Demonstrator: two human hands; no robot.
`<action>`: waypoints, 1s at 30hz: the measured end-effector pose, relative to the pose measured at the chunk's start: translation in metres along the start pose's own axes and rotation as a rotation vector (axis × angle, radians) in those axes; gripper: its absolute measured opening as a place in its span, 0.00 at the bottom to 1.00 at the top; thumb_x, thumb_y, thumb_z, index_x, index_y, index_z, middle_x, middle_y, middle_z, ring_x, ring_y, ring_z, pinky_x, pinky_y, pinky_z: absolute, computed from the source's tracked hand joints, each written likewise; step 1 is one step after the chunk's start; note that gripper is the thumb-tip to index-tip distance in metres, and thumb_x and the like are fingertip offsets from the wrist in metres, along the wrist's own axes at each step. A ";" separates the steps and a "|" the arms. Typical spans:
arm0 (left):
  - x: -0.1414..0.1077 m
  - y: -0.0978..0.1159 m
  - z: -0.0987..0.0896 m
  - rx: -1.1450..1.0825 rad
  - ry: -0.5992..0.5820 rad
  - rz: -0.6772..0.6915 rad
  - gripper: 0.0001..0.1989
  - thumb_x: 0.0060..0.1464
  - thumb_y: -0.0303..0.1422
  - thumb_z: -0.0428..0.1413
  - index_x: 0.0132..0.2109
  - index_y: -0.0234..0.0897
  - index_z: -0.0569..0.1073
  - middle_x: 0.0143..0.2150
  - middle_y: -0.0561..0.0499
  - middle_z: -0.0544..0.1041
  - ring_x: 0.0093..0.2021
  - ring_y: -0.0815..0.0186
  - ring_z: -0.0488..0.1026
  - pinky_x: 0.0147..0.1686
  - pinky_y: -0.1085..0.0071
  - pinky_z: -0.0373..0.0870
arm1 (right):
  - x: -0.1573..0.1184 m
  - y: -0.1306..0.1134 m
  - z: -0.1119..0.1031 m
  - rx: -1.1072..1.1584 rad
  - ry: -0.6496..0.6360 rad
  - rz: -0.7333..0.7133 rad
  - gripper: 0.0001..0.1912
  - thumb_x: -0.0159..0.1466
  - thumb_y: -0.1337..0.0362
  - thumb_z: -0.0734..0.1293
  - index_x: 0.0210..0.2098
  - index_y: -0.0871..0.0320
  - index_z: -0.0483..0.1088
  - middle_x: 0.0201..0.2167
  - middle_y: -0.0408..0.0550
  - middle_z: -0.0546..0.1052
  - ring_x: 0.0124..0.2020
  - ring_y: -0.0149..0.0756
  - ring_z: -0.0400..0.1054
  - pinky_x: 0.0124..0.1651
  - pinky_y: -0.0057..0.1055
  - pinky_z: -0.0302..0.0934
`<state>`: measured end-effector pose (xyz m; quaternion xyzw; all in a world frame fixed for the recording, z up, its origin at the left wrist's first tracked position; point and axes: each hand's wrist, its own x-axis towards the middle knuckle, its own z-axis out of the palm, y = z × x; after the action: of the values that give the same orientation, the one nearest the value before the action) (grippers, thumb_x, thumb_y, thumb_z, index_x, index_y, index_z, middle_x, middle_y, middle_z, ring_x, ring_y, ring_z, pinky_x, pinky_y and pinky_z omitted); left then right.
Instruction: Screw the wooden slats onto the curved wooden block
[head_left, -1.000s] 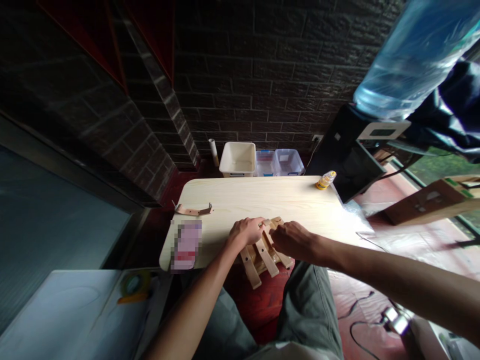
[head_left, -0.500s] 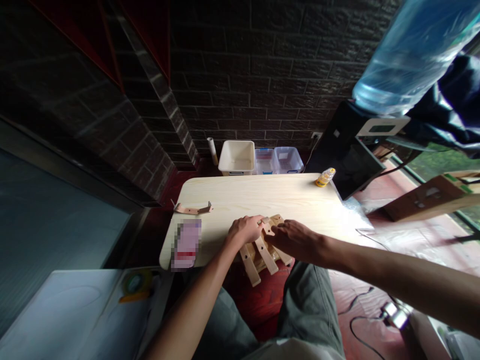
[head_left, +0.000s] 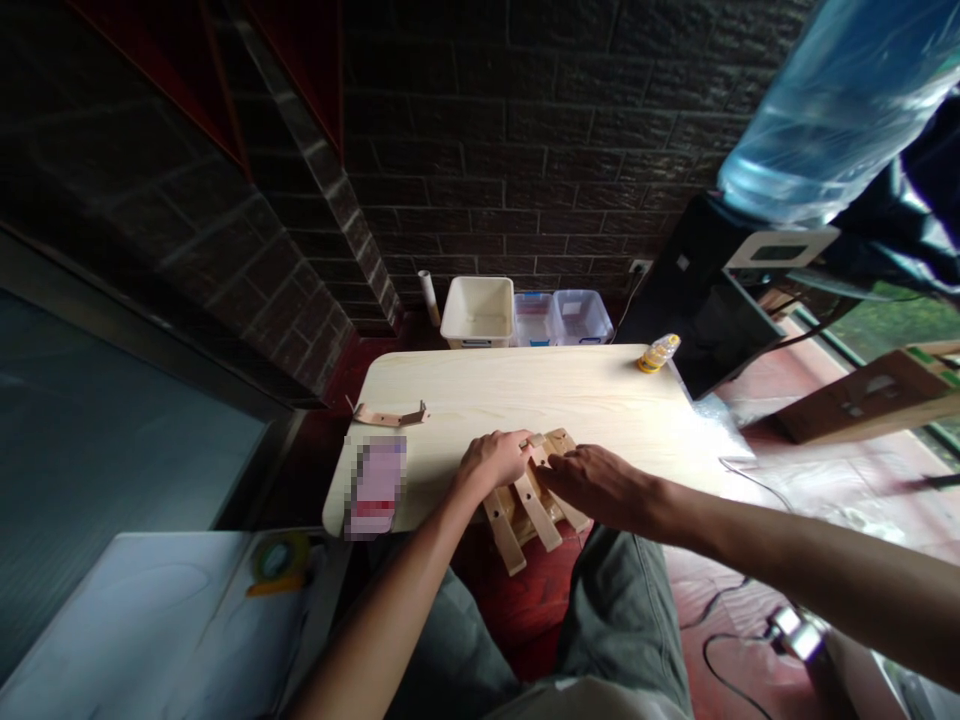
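A wooden slatted piece (head_left: pixel 538 515) lies at the table's front edge, its slats with dark holes and their near ends jutting over the edge. My left hand (head_left: pixel 496 458) is closed on its upper left part, beside a short wooden block (head_left: pixel 535 441) at the fingertips. From the right, my right hand (head_left: pixel 592 478) reaches over the slats with curled fingers pressed together. Whatever lies between those fingers is hidden. A curved wooden piece (head_left: pixel 390 418) with upright pins at its ends rests at the table's left.
The pale wooden table (head_left: pixel 480 385) carries a yellow-capped bottle (head_left: pixel 660 353) at the back right and a blurred-out pink item (head_left: pixel 377 485) at the left. Behind stand a cream bin (head_left: pixel 478 310) and clear boxes (head_left: pixel 580 315). A water dispenser (head_left: pixel 697 290) is at the right.
The whole view has shifted slightly. Both hands keep nearly the same place and grip on the slatted piece.
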<state>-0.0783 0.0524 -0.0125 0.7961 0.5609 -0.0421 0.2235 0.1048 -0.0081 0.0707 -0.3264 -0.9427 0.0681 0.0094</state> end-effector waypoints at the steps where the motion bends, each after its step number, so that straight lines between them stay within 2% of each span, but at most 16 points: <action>1: 0.000 0.000 -0.001 0.003 -0.001 -0.003 0.20 0.60 0.47 0.44 0.57 0.61 0.68 0.52 0.53 0.78 0.47 0.56 0.75 0.44 0.62 0.69 | -0.001 0.001 0.002 -0.011 -0.004 0.006 0.13 0.67 0.75 0.56 0.43 0.57 0.69 0.34 0.50 0.77 0.26 0.34 0.66 0.27 0.33 0.58; 5: -0.001 0.002 -0.003 0.010 -0.005 -0.009 0.20 0.60 0.47 0.43 0.56 0.60 0.69 0.51 0.52 0.78 0.47 0.56 0.75 0.44 0.63 0.69 | -0.001 0.002 0.007 -0.096 -0.043 0.047 0.14 0.65 0.77 0.56 0.42 0.59 0.69 0.30 0.49 0.76 0.24 0.35 0.66 0.24 0.33 0.56; 9: -0.002 0.003 -0.004 0.016 -0.004 -0.018 0.21 0.60 0.47 0.43 0.57 0.59 0.69 0.51 0.51 0.78 0.47 0.55 0.75 0.43 0.63 0.69 | -0.001 0.004 0.008 -0.163 -0.070 0.052 0.14 0.65 0.76 0.56 0.46 0.62 0.68 0.31 0.52 0.77 0.26 0.37 0.69 0.25 0.32 0.56; 12: -0.003 0.004 -0.005 0.017 -0.009 -0.021 0.21 0.60 0.47 0.44 0.57 0.59 0.69 0.52 0.51 0.78 0.47 0.56 0.75 0.44 0.63 0.69 | -0.003 0.005 0.006 -0.124 -0.048 0.065 0.11 0.68 0.67 0.59 0.48 0.62 0.68 0.32 0.53 0.77 0.29 0.37 0.71 0.28 0.31 0.58; 14: -0.003 0.005 -0.006 0.010 -0.017 -0.030 0.21 0.60 0.47 0.44 0.57 0.59 0.69 0.52 0.51 0.77 0.48 0.56 0.75 0.44 0.64 0.69 | -0.004 0.006 0.003 -0.096 -0.024 0.064 0.13 0.69 0.60 0.60 0.47 0.62 0.68 0.32 0.54 0.77 0.30 0.37 0.72 0.31 0.30 0.59; 16: -0.004 0.005 -0.006 0.004 -0.022 -0.033 0.21 0.59 0.48 0.44 0.57 0.59 0.69 0.52 0.51 0.77 0.48 0.56 0.75 0.44 0.64 0.69 | -0.003 0.006 -0.001 -0.091 -0.002 0.059 0.15 0.71 0.58 0.58 0.46 0.62 0.69 0.32 0.54 0.77 0.30 0.37 0.72 0.31 0.30 0.58; 20: -0.007 0.005 -0.009 0.002 -0.019 -0.022 0.21 0.60 0.47 0.44 0.57 0.58 0.70 0.51 0.50 0.78 0.48 0.55 0.75 0.44 0.63 0.70 | -0.002 0.003 -0.012 -0.088 -0.018 0.031 0.14 0.71 0.61 0.57 0.46 0.61 0.70 0.33 0.52 0.77 0.30 0.35 0.71 0.31 0.30 0.58; 25: -0.012 0.005 -0.012 -0.010 -0.011 -0.021 0.21 0.60 0.46 0.44 0.58 0.57 0.68 0.53 0.51 0.77 0.50 0.56 0.74 0.47 0.63 0.69 | -0.002 0.000 -0.026 -0.083 -0.063 -0.022 0.11 0.69 0.67 0.59 0.46 0.59 0.71 0.37 0.51 0.76 0.34 0.34 0.71 0.35 0.30 0.60; 30: -0.012 0.004 -0.011 -0.019 0.000 -0.011 0.21 0.60 0.47 0.44 0.58 0.58 0.68 0.54 0.52 0.76 0.50 0.55 0.74 0.48 0.62 0.69 | -0.005 0.002 -0.028 -0.060 -0.048 -0.022 0.10 0.69 0.68 0.58 0.43 0.58 0.71 0.38 0.50 0.75 0.35 0.35 0.70 0.38 0.32 0.62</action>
<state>-0.0812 0.0452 0.0021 0.7906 0.5658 -0.0378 0.2310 0.1119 -0.0064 0.0987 -0.3146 -0.9478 0.0476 -0.0225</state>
